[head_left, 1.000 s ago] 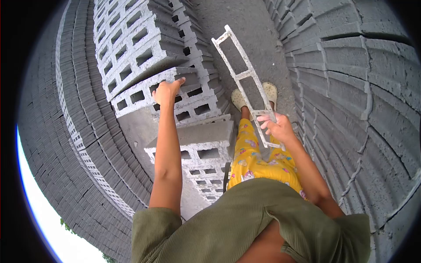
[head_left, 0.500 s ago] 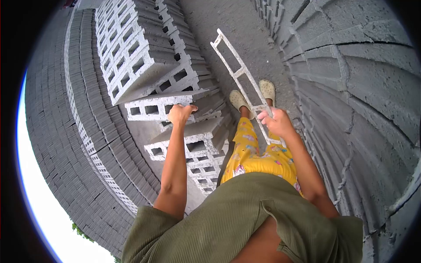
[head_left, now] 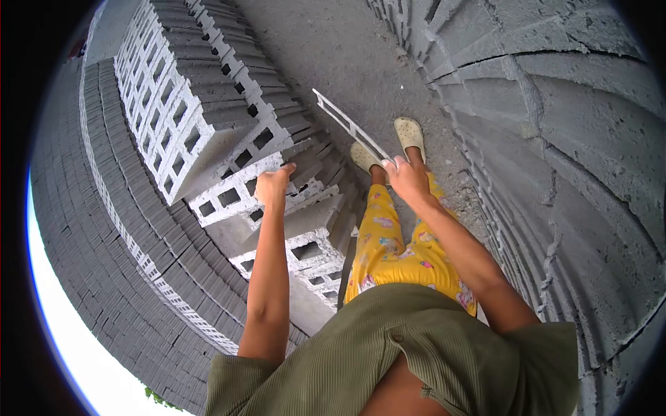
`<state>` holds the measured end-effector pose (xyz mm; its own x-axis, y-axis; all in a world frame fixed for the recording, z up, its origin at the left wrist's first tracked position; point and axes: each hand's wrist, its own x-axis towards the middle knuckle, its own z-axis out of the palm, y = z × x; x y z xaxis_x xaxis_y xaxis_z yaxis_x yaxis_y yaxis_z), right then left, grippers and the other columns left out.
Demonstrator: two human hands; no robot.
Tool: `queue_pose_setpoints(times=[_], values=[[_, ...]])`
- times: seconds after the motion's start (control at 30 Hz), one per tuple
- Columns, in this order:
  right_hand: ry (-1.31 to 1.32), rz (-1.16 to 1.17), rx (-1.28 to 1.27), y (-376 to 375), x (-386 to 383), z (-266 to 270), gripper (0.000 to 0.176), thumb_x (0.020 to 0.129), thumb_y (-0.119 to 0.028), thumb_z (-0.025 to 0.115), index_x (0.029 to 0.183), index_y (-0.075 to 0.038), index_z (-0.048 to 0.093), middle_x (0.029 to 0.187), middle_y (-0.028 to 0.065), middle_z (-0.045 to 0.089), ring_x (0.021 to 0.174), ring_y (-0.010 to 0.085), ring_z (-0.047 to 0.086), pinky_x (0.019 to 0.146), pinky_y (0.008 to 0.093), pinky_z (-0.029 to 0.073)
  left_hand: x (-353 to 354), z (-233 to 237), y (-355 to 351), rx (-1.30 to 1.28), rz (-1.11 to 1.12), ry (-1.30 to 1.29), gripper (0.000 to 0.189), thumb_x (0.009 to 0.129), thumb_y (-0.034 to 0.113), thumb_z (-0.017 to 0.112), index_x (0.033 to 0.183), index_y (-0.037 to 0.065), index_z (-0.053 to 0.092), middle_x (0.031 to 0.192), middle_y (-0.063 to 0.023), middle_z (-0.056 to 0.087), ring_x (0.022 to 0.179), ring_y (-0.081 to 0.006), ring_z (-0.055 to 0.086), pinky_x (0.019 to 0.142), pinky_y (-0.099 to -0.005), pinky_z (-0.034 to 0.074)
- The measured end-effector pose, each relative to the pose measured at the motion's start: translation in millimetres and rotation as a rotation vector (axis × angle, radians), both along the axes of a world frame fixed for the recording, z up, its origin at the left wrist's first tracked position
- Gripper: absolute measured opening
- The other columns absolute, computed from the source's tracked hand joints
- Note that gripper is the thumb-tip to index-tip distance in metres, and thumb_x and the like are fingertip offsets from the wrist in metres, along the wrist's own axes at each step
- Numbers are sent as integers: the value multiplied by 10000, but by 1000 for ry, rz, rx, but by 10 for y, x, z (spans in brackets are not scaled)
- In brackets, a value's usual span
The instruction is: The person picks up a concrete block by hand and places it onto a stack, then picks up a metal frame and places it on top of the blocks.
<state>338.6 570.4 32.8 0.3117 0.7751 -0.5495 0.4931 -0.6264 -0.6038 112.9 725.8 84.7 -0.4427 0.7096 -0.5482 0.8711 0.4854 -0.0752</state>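
My left hand (head_left: 272,184) is closed over the upper end of a grey hollow concrete block (head_left: 241,191), which leans tilted among other blocks with its holes facing me. The fingers on the block's far side are mostly hidden. My right hand (head_left: 407,182) is closed around one end of a pale, cement-crusted, ladder-shaped frame (head_left: 352,130). The frame is turned nearly edge-on and points away to the upper left, above the ground near my feet. Its near end is hidden by the hand.
A tall stack of hollow blocks (head_left: 170,114) stands ahead on the left, with lower blocks (head_left: 305,239) near my left leg. A high block wall (head_left: 534,139) rises close on my right. Between them runs a dirt path (head_left: 305,45), where my clogs (head_left: 409,132) stand.
My right hand has moved forward and left, and the frame has turned from showing its openings to nearly edge-on. My left hand stays on the block, which appears more tilted. The view has shifted.
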Motion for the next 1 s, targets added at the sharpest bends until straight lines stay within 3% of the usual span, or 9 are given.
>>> queue_pose_setpoints(times=[0.17,0.2,0.3,0.4,0.5,0.6,0.8,0.93,1.0], values=[[149,-12,-45,2,-239,-116,382,877,-380,418,849,-28,565,740,222,602,727,414,577,686,496,442,-435,-290,-100,105,153,-200,494,489,367,718,737,-51,628,772,-173,628,760,-271,589,745,-330,427],[157,-16,-43,-8,-274,-101,381,877,-382,418,852,-33,568,741,220,602,727,411,577,688,492,443,-358,-130,-121,141,234,-283,382,508,246,727,730,-47,623,729,-116,610,709,-214,562,707,-302,422],[168,18,12,-65,-351,-121,365,873,-381,430,859,-48,578,691,210,584,690,402,573,656,488,453,-328,284,-186,270,367,-618,250,545,112,696,727,-41,619,737,-74,597,694,-181,547,687,-282,421],[200,37,88,-82,-433,-106,344,871,-369,447,829,-54,580,629,195,571,619,404,564,586,494,449,-630,426,-170,290,461,-736,192,575,27,655,747,-50,615,779,-69,602,705,-177,554,687,-282,428],[151,33,252,-113,-505,-76,309,868,-325,479,761,-38,514,552,184,522,570,375,553,491,451,409,-844,508,-161,281,492,-794,231,579,27,657,788,-58,611,802,-83,603,712,-187,561,687,-287,437],[212,-113,390,-29,-537,183,300,866,-325,486,778,-41,529,555,183,522,565,368,553,483,441,407,-900,631,-196,280,543,-839,323,587,8,645,893,-74,581,836,-110,601,739,-208,578,711,-311,459],[268,13,209,6,-624,-25,317,865,-329,492,752,-41,557,499,165,526,507,360,547,470,433,422,-959,759,-293,345,567,-924,413,576,-14,623,978,-75,555,934,-123,597,836,-241,572,784,-330,449],[249,8,211,51,-566,170,301,870,-304,490,748,-36,553,512,166,532,513,347,553,463,412,415,-995,786,-335,340,522,-889,427,575,-10,621,992,-74,552,976,-129,584,854,-240,566,802,-329,441],[298,-105,342,79,-680,182,295,871,-299,489,754,-37,555,511,165,530,515,348,553,465,411,414,-983,801,-369,344,557,-907,427,576,-7,620,992,-74,551,976,-131,583,856,-239,565,802,-328,440]])
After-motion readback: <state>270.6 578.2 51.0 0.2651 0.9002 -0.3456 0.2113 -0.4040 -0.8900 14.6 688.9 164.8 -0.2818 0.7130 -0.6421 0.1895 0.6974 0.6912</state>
